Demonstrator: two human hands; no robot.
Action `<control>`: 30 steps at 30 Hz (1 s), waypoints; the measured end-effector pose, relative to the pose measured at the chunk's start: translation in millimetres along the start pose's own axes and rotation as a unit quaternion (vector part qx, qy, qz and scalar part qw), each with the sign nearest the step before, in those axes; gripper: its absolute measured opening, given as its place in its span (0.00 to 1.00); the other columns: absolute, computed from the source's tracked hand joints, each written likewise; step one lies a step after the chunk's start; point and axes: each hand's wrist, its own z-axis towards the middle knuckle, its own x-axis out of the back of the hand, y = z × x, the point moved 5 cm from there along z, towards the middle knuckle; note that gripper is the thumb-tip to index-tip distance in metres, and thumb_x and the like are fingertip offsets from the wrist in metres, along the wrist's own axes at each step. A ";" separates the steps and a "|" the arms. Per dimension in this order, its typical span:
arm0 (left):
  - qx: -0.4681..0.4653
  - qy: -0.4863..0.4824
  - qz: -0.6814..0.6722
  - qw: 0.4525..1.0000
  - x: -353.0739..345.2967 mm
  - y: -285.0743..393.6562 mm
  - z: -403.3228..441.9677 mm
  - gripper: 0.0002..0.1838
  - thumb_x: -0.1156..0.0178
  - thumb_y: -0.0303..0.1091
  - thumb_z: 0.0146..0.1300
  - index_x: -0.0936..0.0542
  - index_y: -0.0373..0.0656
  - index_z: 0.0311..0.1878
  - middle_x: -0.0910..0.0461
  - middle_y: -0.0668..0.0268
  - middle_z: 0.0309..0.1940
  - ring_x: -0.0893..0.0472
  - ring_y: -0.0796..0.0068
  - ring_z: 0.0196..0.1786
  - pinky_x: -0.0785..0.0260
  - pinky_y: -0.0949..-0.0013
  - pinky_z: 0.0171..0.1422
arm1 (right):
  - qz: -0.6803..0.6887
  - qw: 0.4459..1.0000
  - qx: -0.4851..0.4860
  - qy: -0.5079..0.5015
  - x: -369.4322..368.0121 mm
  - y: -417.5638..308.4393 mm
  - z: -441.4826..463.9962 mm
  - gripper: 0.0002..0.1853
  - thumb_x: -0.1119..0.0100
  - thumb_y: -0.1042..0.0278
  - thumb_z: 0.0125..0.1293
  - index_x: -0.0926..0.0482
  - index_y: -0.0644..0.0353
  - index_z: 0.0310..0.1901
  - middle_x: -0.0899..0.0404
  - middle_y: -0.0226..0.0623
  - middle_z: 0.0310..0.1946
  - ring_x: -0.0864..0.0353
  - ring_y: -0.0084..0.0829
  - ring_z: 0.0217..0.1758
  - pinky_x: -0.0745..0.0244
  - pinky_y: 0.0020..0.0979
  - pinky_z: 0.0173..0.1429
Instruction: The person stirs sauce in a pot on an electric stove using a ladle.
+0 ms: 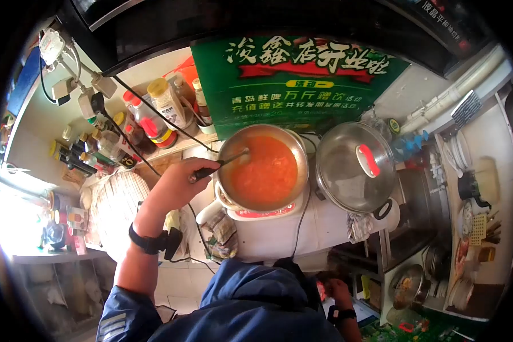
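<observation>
My left hand [181, 181] is closed around the dark handle of a metal cooking utensil [229, 159]. Its far end dips into orange-red soup [263, 171] with pale bits, so the kind of head is hidden. The soup fills a steel pan [303, 165] with a cream handle [212, 210], set on a white and red electric cooker [268, 213]. Low at the right, beside my body, my right hand [338, 293] has bent fingers near a small red and white thing [322, 289]. Shadow and my clothing partly hide what it holds.
A glass lid [347, 188] with a red knob covers a second pan right of the soup. A folded cloth [220, 235] lies by the cream handle. Sauce bottles [148, 122] line the back left shelf. Black cables cross the left side; shelves [467, 171] stand right.
</observation>
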 end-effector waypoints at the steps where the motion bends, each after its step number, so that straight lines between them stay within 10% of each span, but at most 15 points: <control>1: -0.039 0.010 0.006 0.999 -5.2 -1.6 4.7 0.20 0.35 0.24 0.69 0.15 0.41 0.64 0.13 0.62 0.46 0.13 0.74 0.46 0.21 0.68 0.49 | -0.005 1.000 0.006 0.006 -0.9 -1.7 -3.6 0.13 0.39 0.57 0.79 0.14 0.58 0.47 0.15 0.32 0.28 0.19 0.24 0.26 0.29 0.29 0.30; 13: 0.087 0.222 -0.258 0.936 -31.4 -28.6 -3.7 0.17 0.35 0.33 0.78 0.18 0.34 0.63 0.12 0.62 0.36 0.14 0.81 0.36 0.20 0.74 0.42 | 0.005 0.999 -0.024 0.036 12.3 29.3 -10.1 0.17 0.35 0.52 0.75 0.15 0.60 0.48 0.13 0.38 0.33 0.13 0.31 0.30 0.19 0.32 0.34; 17: 0.032 0.264 -0.158 0.951 -59.0 -25.6 17.1 0.14 0.33 0.35 0.76 0.15 0.36 0.58 0.13 0.59 0.32 0.15 0.76 0.35 0.21 0.68 0.43 | -0.020 0.999 -0.036 0.014 8.2 14.1 -14.4 0.18 0.36 0.54 0.77 0.19 0.63 0.54 0.12 0.42 0.35 0.12 0.32 0.32 0.20 0.34 0.33; 30: 0.006 0.095 -0.091 0.991 -94.6 40.3 2.5 0.13 0.33 0.31 0.73 0.13 0.36 0.56 0.11 0.59 0.37 0.15 0.76 0.38 0.22 0.69 0.47 | -0.010 0.997 -0.076 0.000 44.7 79.1 36.5 0.22 0.33 0.47 0.75 0.17 0.61 0.51 0.10 0.42 0.35 0.11 0.33 0.30 0.17 0.35 0.33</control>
